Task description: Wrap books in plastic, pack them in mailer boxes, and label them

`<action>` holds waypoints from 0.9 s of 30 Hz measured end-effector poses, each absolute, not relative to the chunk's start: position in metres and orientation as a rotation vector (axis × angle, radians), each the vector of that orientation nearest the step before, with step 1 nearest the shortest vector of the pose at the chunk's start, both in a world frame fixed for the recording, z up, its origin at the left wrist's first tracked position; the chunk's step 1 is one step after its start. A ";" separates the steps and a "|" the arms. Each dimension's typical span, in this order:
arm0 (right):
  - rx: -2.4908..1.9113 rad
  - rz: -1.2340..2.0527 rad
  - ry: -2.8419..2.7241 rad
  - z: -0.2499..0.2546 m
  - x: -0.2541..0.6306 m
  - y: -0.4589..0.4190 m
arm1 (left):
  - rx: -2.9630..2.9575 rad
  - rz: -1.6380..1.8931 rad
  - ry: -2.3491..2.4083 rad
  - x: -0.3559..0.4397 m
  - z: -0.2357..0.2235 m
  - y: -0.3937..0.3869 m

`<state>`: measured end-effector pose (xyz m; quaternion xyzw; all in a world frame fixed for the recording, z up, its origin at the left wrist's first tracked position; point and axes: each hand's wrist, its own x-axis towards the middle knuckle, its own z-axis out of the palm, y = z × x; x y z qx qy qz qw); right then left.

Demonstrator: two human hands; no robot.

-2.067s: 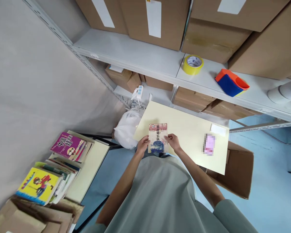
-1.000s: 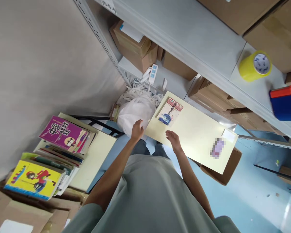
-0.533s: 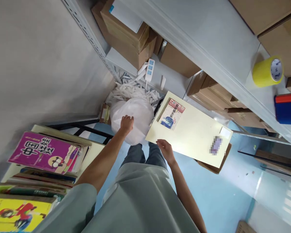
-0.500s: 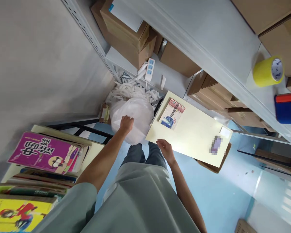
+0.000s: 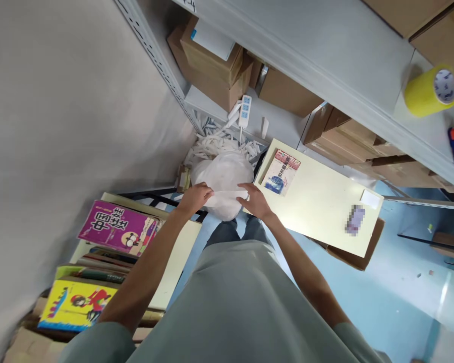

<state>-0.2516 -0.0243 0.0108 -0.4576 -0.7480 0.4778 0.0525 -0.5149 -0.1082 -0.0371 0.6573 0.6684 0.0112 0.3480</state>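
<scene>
Between my two hands a thin white strip [image 5: 227, 194], perhaps paper or tape backing, is stretched level. My left hand [image 5: 195, 198] pinches its left end, while the fingers of my right hand [image 5: 256, 201] close on the right end. Directly behind and below the strip is a puffed white plastic bag [image 5: 227, 169]. White strip scraps [image 5: 209, 147] lie heaped at the bag's far side. Right of my right hand, a worn book [image 5: 282, 173] lies on a cream tabletop [image 5: 318, 201].
Stacked books, topped by a purple one [image 5: 117, 227], and a yellow book [image 5: 77, 305] stand at left. A grey shelf [image 5: 325, 55] holds cardboard boxes [image 5: 287, 91], a power strip [image 5: 245, 112] and yellow tape [image 5: 431, 91]. A wall rises on the left.
My right hand has left the table edge and moved up and left to the strip. My left hand has drawn back slightly from over the bag. The view has shifted left.
</scene>
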 end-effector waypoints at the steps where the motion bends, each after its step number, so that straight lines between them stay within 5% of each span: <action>1: -1.303 1.408 -2.388 0.013 -0.264 -0.019 | 1.719 0.065 1.726 -0.519 -0.024 -0.109; 7: -0.997 1.306 -2.795 0.036 -0.306 0.012 | 1.689 0.308 1.770 -0.540 0.051 -0.110; 12: -1.037 1.422 -2.557 0.061 -0.276 0.048 | 1.554 0.474 1.850 -0.562 0.085 -0.103; 20: -1.201 1.468 -2.180 0.088 -0.199 0.070 | 1.357 0.730 1.764 -0.557 0.084 -0.084; 27: -1.592 1.186 -1.863 0.067 -0.200 0.028 | 1.128 0.937 1.857 -0.503 0.052 -0.074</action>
